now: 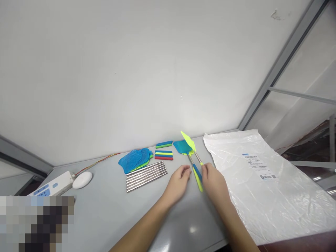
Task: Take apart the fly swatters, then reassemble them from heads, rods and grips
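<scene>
My right hand (215, 182) is closed around the handle of a yellow-green fly swatter (188, 141), whose head tilts up to the left on a metal shaft. Beneath it, a fly swatter with a blue head (180, 147) and a blue handle lies on the table, along with another whose handle (197, 180) is yellow-green. These two overlap, so their heads are partly covered. My left hand (180, 180) is beside those handles, its fingers curled in, and nothing shows in them.
Left of my hands lie several metal rods (146, 176), loose blue and green swatter heads (133, 160) and several coloured handles (164, 154). A white plastic bag (265, 189) covers the table's right side. Far left are a power strip (54, 184) and a white oval object (82, 180). A wall (157, 87) rises behind.
</scene>
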